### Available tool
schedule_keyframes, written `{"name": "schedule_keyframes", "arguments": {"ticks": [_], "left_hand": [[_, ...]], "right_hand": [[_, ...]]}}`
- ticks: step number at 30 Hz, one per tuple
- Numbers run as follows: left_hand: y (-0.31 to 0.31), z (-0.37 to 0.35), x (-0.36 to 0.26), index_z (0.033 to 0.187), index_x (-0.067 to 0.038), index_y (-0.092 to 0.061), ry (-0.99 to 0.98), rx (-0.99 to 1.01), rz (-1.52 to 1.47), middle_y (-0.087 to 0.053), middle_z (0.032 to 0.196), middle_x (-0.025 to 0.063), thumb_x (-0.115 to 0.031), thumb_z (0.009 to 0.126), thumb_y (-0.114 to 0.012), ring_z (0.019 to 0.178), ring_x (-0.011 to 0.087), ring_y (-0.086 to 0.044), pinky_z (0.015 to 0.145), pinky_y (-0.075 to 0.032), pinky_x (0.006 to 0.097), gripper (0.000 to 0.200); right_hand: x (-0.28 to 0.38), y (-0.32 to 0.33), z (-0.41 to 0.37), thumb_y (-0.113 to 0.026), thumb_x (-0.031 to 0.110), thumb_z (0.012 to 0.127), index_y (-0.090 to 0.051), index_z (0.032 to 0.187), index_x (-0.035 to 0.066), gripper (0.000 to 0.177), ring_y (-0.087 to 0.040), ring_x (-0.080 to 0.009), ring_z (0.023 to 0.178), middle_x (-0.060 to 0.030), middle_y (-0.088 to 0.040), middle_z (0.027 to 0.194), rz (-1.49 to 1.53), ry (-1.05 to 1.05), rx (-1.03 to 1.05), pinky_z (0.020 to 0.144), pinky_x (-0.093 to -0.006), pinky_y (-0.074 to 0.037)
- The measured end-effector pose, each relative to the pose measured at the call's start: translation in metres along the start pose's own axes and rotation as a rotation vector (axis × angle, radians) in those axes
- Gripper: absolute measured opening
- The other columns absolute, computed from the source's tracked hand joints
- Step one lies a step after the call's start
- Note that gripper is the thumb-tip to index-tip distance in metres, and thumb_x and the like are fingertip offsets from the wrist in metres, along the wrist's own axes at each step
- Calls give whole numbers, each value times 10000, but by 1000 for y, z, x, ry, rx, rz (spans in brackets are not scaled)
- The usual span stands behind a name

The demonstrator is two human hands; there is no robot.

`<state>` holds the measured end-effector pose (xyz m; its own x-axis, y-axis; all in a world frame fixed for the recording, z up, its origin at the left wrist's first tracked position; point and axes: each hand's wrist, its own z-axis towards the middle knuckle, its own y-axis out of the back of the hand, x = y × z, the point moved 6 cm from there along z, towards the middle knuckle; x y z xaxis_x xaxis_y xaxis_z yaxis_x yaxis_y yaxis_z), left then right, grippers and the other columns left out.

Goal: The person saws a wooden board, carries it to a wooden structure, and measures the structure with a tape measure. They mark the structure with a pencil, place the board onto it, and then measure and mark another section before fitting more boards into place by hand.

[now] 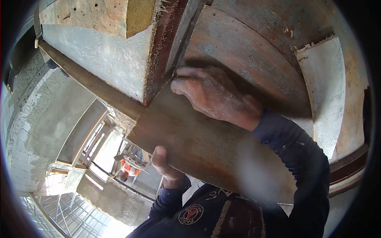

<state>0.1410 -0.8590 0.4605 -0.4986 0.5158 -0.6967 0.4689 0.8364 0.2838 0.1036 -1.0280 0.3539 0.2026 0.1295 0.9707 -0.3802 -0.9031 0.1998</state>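
A long brown plywood board [206,150] stretches across the middle, in front of my chest. Over its upper edge, my right hand [216,93] has thumb and fingers pinched together at the corner by a reddish-brown timber [163,51]. A tiny dark bit shows at those fingertips, too small to name. My left hand [166,168] is at the board's lower left edge, thumb pointing up just outside it. Its other fingers are hidden behind the board, which it appears to hold from that side.
Worn plywood panels [242,51] curve behind my right hand, with a pale offcut [323,87] at right. A grey-white panel [99,55] lies upper left, edged by a wooden beam [87,87]. Far below are a person in orange [130,168] and block walls [20,158].
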Motion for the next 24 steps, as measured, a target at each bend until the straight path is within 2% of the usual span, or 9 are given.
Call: {"name": "schedule_keyframes", "arguments": {"ticks": [2, 4, 8, 10, 14, 16, 22, 24], "left_hand": [[1, -2, 0, 1302, 40, -454, 12, -23, 26, -581, 1159, 199, -533, 812, -555, 1059, 333, -583, 906, -482, 438, 761], [-3, -2, 0, 1306, 39, -452, 18, -11, 6, -579, 1164, 200, -535, 807, -560, 1061, 335, -581, 906, -481, 442, 768], [-7, -3, 0, 1316, 35, -444, 6, -6, -13, -569, 1179, 203, -537, 796, -571, 1068, 342, -574, 906, -479, 455, 783], [-7, -3, -1, 1319, 34, -442, 13, -4, -19, -568, 1179, 205, -537, 794, -573, 1070, 344, -573, 906, -479, 458, 787], [-5, -3, -1, 1316, 35, -447, 17, -5, -19, -573, 1173, 207, -539, 788, -575, 1063, 350, -576, 906, -480, 458, 790], [-7, -2, 0, 1316, 36, -448, 24, 17, -35, -574, 1172, 207, -539, 789, -572, 1064, 350, -575, 905, -480, 458, 790], [-6, -3, 1, 1318, 39, -445, 22, 8, -37, -570, 1183, 208, -537, 789, -563, 1078, 349, -570, 906, -479, 457, 790], [-8, -3, 2, 1317, 39, -445, 23, -1, -43, -569, 1185, 208, -535, 789, -562, 1080, 349, -569, 907, -479, 456, 789]], "right_hand": [[1, -3, 0, -501, 136, 892, -658, 925, 52, 182, -664, -322, 973, -138, -636, 1137, 7, 12, 26, 847, -447, -531], [2, 1, -2, -570, 45, 830, -645, 899, 69, 104, -643, -335, 869, -102, -624, 1007, 22, 9, -78, 758, -440, -515], [1, 4, -6, -574, 27, 809, -643, 888, 70, 113, -642, -336, 859, -96, -623, 1002, -6, 31, -97, 744, -444, -515], [0, 3, -8, -508, 135, 878, -668, 908, 55, 182, -681, -304, 894, -115, -639, 1119, -59, 42, 46, 805, -445, -537], [2, 2, -7, -506, 139, 877, -673, 893, 61, 185, -682, -302, 869, -100, -640, 1122, -46, 57, 52, 790, -444, -538], [2, 1, -5, -500, 145, 880, -677, 887, 66, 194, -680, -304, 857, -93, -640, 1105, -39, 23, -52, 781, -441, -537], [2, 8, -8, -498, 155, 884, -666, 875, 69, 190, -675, -298, 831, -77, -635, 1039, -57, 74, 53, 761, -444, -534], [3, 2, -3, -506, 150, 878, -667, 874, 69, 181, -676, -297, 826, -74, -634, 1034, -67, 72, -19, 751, -445, -536]]}}
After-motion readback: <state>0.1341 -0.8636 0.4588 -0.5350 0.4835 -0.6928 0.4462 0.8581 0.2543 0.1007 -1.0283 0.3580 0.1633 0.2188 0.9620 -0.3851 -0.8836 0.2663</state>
